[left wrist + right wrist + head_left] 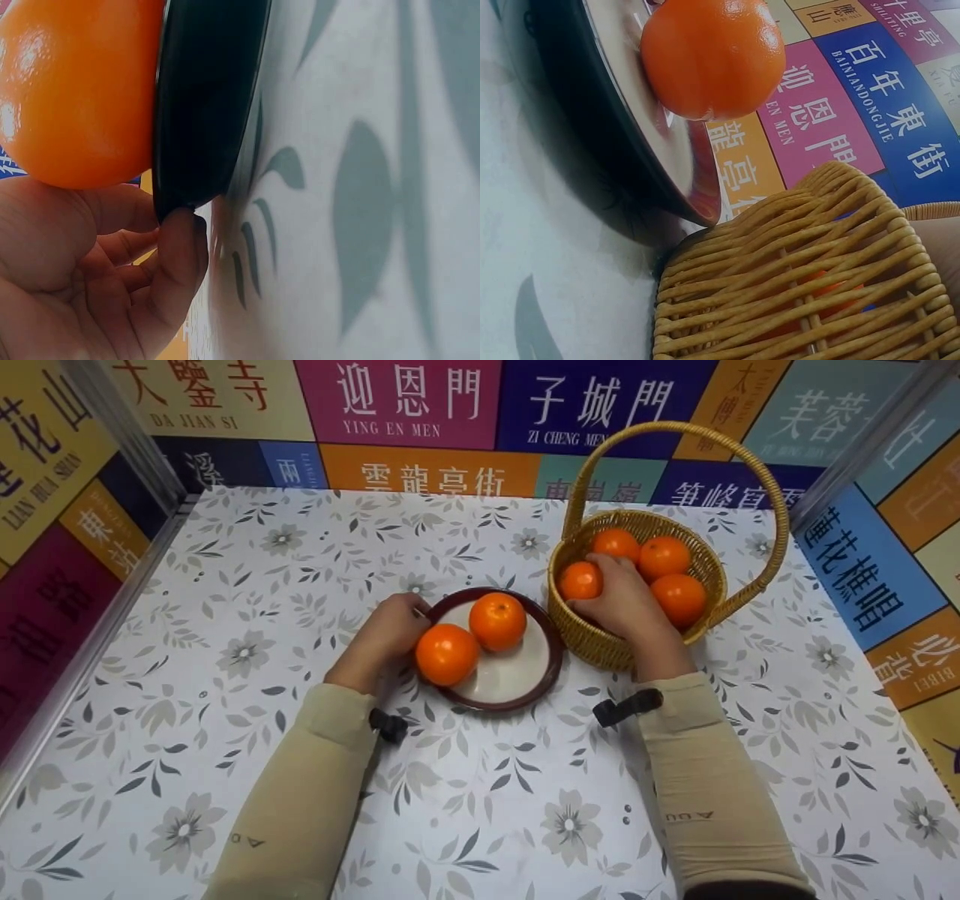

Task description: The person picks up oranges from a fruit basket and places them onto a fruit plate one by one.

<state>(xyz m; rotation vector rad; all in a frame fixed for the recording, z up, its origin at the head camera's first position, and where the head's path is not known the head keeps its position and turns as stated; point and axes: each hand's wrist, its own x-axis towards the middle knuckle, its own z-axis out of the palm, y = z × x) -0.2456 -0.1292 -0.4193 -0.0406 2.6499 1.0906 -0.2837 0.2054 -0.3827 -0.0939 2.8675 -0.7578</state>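
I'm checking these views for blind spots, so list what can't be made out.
Floor of the basket: head view, hidden by its oranges and the right hand.
Right hand's hold: right wrist view, hidden by the basket's woven wall.
Middle of the plate's underside: all views, hidden by the plate itself.
Smallest print on the wall panels: head view, too small and blurred.
Person beyond the sleeves: head view, cut off by the bottom edge.

Looks like a small partitioned booth; cannot be placed more exactly as shop, lab or exhibition stand. Has a floral-patterned tabletop, closed in at the back and on both sides by bright panels printed with large Chinese characters and romanized names such as YING EN MEN, and edged at the corners by metallic strips.
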